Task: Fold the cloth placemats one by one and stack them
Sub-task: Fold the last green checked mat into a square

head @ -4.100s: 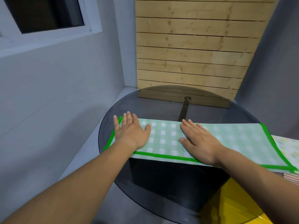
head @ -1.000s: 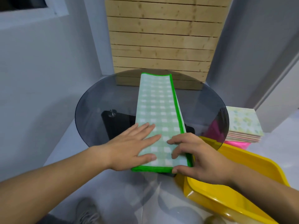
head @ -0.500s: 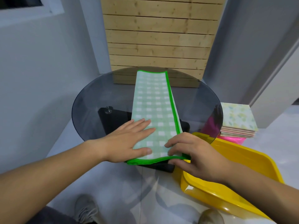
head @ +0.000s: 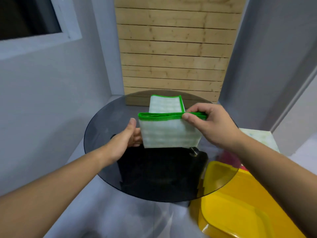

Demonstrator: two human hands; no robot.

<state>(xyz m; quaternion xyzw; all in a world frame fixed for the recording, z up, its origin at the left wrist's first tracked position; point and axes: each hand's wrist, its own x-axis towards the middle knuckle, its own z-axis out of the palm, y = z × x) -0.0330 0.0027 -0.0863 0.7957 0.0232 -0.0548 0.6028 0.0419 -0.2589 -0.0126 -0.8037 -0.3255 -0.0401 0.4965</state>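
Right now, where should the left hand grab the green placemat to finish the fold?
Pinch the placemat at the free left corner of its raised green hem, from the left: the right hand pinches only the right end, and the left hand is below that corner.

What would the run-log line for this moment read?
phase: folding placemat | right hand: pinches lifted near edge | left hand: straight fingers behind flap | far end: flat on glass table
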